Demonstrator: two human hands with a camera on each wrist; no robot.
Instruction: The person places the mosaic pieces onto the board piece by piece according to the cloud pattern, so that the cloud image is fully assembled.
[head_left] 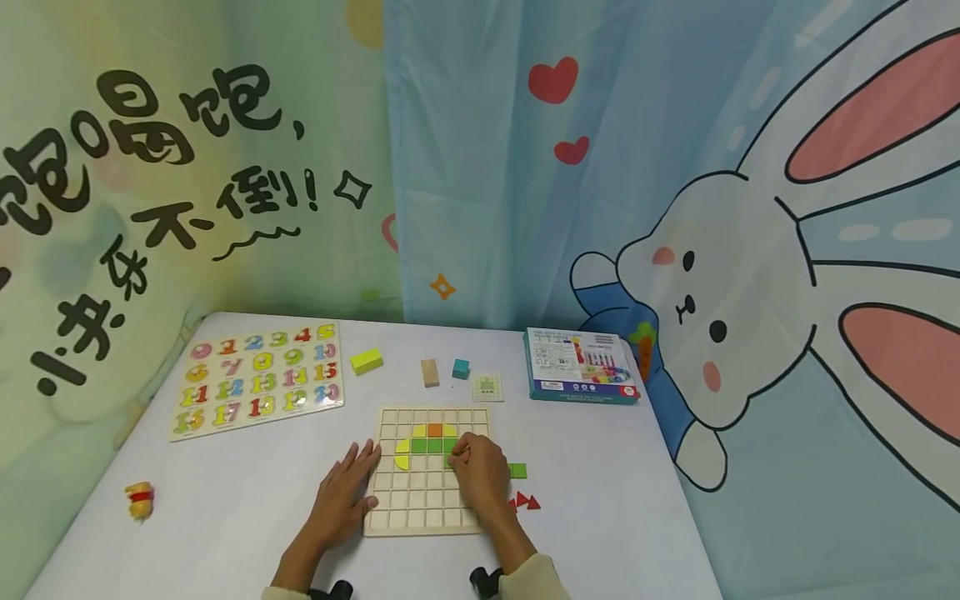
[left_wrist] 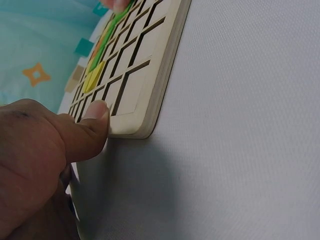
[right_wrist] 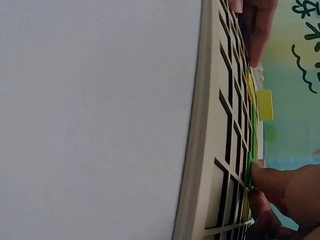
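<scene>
A pale wooden grid board lies flat on the white table, with green, yellow and orange tiles set in its upper cells. My left hand rests at the board's left side, fingers spread, with its thumb on the board's edge. Over the right part of the board, my right hand pinches a green square tile between thumb and fingertips, right at the grid. A yellow quarter-round tile sits in the grid left of the green row.
Right of the board lie green squares and red triangles. Behind it are a patterned card, a teal block, a tan block and a yellow block. A number board, box and small bear figure stand further out.
</scene>
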